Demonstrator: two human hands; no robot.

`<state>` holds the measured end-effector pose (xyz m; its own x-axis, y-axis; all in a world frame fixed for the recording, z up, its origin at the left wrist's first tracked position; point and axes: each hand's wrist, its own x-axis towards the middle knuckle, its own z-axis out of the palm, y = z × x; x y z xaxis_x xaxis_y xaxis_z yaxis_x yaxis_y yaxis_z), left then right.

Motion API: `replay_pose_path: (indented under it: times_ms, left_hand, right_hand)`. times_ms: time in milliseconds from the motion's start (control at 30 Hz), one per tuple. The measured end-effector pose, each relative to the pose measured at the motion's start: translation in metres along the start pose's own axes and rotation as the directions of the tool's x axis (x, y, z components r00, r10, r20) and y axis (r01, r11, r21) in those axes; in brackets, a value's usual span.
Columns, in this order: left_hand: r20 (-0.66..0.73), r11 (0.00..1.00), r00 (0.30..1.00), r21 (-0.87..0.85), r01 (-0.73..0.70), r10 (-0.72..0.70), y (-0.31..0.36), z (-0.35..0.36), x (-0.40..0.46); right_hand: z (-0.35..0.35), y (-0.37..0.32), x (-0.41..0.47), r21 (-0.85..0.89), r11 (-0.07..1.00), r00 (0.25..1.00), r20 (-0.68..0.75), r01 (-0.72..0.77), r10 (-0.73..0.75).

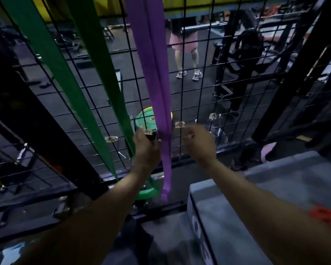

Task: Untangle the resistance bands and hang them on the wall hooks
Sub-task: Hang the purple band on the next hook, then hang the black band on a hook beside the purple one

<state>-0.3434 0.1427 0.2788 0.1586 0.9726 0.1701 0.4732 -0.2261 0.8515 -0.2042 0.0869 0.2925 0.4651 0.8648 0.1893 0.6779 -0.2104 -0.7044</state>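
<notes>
Head view: both forearms reach toward a black wire grid panel (197, 88), the landmark here.
Purple band (157, 77): hangs straight down the front of the grid, doubled, its lower loop free below the hands; the hook is above the frame.
Green band (52, 60): hangs on the grid left of the purple one, two strands apart, likely already sorted.
Left hand (146, 147): just left of the purple band, fingers lightly curled against its edge, seemingly steadying it; whether it grips I cannot tell.
Right hand (198, 143): right of the band, apart from it, fingers loosely curled, holding nothing.
Judgement: hanging looks nearly done; straightening remains.
</notes>
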Motion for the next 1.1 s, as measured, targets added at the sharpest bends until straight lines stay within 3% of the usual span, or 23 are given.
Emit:
replay_pose_path:
  times_ms: [67,100,267,467,600,800,1100]
  left_hand:
    - [-0.101,0.997,0.993,0.042,-0.061,0.065,0.003,0.004,-0.027]
    - [-0.087,0.991,0.989,0.074,-0.115,0.121,0.001,0.008,-0.038]
    - [0.281,0.965,0.939,0.115,-0.237,0.197,-0.006,0.055,-0.069]
    - [0.504,0.960,0.841,0.073,-0.269,0.197,-0.001,0.148,-0.116]
    - [0.671,0.957,0.725,0.078,-0.279,0.156,0.005,0.209,-0.161]
    - [0.809,0.969,0.570,0.008,-0.248,0.140,-0.005,0.277,-0.249]
    - [0.962,0.949,0.274,0.110,-0.295,-0.026,-0.068,0.369,-0.343]
  right_hand:
    - [-0.003,0.013,-0.013,-0.015,0.999,0.999,0.026,-0.048,0.048]
    - [-0.005,0.021,-0.020,-0.025,0.997,0.996,0.031,-0.078,0.079]
    - [-0.019,0.078,-0.063,-0.053,0.969,0.970,-0.001,-0.243,0.243]
    - [-0.053,0.157,-0.112,-0.011,0.891,0.891,-0.019,-0.453,0.453]
    - [-0.080,0.215,-0.151,-0.015,0.843,0.843,-0.049,-0.538,0.536]
    - [-0.098,0.300,-0.234,-0.031,0.711,0.711,-0.071,-0.702,0.699]
    - [-0.088,0.409,-0.364,0.044,0.370,0.358,-0.169,-0.928,0.918]
